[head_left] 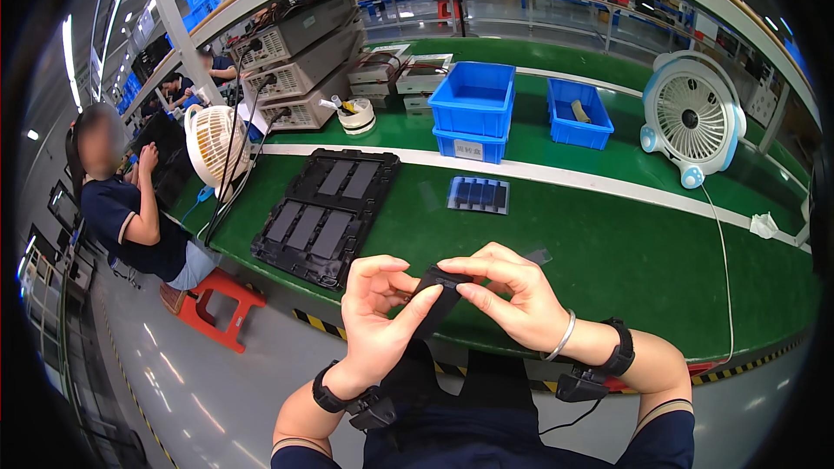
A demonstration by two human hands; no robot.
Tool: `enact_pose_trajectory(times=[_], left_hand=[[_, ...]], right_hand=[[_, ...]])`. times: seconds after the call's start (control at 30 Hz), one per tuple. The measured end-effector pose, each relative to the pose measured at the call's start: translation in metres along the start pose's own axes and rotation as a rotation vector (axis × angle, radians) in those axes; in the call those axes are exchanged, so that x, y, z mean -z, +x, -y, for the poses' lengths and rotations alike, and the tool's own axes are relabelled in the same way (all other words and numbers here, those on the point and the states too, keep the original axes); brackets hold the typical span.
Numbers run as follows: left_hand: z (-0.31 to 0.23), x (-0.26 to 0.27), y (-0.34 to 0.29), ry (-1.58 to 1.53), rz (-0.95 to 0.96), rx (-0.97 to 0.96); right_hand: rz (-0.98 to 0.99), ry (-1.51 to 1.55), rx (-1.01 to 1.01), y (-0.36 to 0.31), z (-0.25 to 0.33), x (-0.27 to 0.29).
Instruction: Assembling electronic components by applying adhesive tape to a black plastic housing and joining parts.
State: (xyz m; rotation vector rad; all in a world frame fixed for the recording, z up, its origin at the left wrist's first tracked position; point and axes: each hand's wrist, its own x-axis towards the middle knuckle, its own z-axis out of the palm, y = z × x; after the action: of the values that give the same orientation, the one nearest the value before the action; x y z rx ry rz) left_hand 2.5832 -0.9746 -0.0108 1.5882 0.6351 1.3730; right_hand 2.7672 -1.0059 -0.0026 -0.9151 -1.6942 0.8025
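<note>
Between my two hands, over the near edge of the green bench, is a small flat black rectangular piece (437,295), tilted up. My left hand (380,300) pinches its left side with thumb and fingers. At its upper right end, my right hand (504,288) grips it between thumb and index finger. What kind of part it is cannot be made out. Left of my hands lies a black moulded tray (376,200) holding several flat dark rectangular pieces (306,227). Beyond my hands rests a clear sheet with dark blue strips (478,194). A small dark film piece (539,256) lies by my right hand.
Stacked blue bins (472,108) and another blue bin (580,126) stand farther back. A white-blue fan (691,117) is at right, its cable crossing the bench. Grey instruments (295,78), a tape roll (356,118) and a second fan (215,149) stand left. A person (130,208) sits far left.
</note>
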Motion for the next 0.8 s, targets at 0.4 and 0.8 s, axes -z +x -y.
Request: enact_pose_trajectory(times=[0.4, 0.8], left_hand=[[0.003, -0.001, -0.004, 0.351, 0.045, -0.315], [0.002, 0.002, -0.004, 0.618, 0.095, -0.413]], right_hand=[[-0.185, 0.016, -0.023, -0.004, 0.001, -0.012], [-0.072, -0.212, 0.096, -0.016, 0.005, -0.023]])
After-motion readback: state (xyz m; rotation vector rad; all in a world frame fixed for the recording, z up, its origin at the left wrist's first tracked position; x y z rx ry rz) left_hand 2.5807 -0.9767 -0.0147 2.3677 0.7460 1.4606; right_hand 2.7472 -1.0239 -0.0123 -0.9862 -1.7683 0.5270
